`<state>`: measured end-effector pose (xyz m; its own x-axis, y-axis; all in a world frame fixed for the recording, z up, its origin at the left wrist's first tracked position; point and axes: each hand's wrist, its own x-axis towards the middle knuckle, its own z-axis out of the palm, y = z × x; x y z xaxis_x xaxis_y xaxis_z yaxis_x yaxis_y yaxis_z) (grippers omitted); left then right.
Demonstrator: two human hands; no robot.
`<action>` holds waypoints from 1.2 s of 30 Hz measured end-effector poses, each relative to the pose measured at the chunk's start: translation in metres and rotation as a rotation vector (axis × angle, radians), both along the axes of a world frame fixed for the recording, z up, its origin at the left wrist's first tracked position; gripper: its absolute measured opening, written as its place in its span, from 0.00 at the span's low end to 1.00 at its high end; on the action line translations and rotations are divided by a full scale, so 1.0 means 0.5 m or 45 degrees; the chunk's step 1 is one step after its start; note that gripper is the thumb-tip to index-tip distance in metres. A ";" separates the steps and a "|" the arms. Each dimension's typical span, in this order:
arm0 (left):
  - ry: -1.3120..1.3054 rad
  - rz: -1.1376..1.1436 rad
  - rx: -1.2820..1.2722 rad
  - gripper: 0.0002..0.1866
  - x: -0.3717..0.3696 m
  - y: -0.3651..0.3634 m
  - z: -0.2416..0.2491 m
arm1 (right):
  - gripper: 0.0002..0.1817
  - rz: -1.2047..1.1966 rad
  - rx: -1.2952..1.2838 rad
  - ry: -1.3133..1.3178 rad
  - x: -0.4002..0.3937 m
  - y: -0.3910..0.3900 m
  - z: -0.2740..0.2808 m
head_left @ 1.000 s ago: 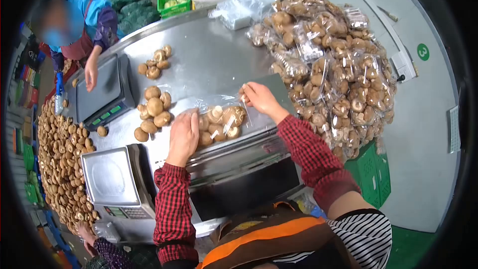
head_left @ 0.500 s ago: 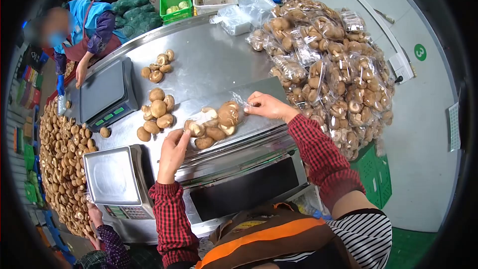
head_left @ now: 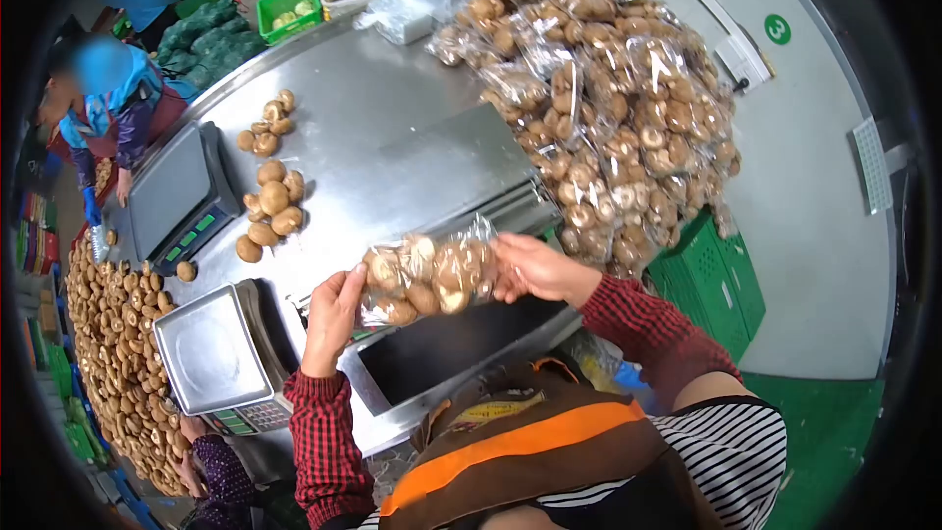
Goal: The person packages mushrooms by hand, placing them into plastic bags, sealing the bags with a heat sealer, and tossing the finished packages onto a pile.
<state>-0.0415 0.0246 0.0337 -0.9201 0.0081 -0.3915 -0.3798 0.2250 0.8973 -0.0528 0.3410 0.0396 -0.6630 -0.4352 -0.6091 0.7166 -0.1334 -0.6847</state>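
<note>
A clear plastic bag of brown mushrooms (head_left: 422, 280) is held up between my two hands, above the dark panel (head_left: 461, 348) at the table's front edge. My left hand (head_left: 334, 314) grips the bag's left end, thumb on top. At the other end my right hand (head_left: 540, 270) has its fingers closed on the gathered plastic. Several mushrooms show through the film, some with pale undersides up. To the left of the bag, loose mushrooms (head_left: 273, 204) lie on the steel table (head_left: 392, 98) in a small group, with another group (head_left: 267, 126) behind them.
Bagged mushrooms (head_left: 628, 108) form a large heap at the right, above a green crate (head_left: 711, 280). Two scales (head_left: 211, 348) (head_left: 175, 191) stand at the left, beside a pile of loose mushrooms (head_left: 118, 353). Co-workers (head_left: 108, 88) are at the far left and lower left.
The bag has been lifted off the tabletop and drawn toward me. My right hand has closed in on the bag's right end. The view has shifted, moving the heap leftward.
</note>
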 end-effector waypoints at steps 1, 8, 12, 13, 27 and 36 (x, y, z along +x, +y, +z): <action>-0.185 -0.024 0.045 0.23 0.026 0.006 0.006 | 0.15 0.023 -0.003 -0.108 0.048 0.014 -0.014; 0.300 0.208 -0.338 0.18 0.173 0.090 -0.047 | 0.14 -0.462 0.753 0.364 0.257 0.006 -0.072; 0.574 -0.104 -0.635 0.17 0.231 0.113 -0.105 | 0.15 -0.624 1.232 0.717 0.365 0.044 -0.168; 0.671 -0.172 -0.660 0.17 0.225 0.109 -0.122 | 0.15 -0.661 1.375 0.803 0.378 0.072 -0.192; -0.629 -0.028 1.024 0.16 0.290 0.246 -0.192 | 0.18 0.304 0.724 1.506 0.464 -0.024 -0.182; -0.740 -0.331 1.826 0.37 0.225 0.279 0.032 | 0.28 -0.417 -0.377 0.345 0.396 0.084 0.036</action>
<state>0.0711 0.1640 0.0495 -0.5662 0.7983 -0.2054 -0.8241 -0.5428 0.1622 0.1453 0.3831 0.0575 -0.9102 -0.3062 -0.2788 0.4069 -0.5368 -0.7391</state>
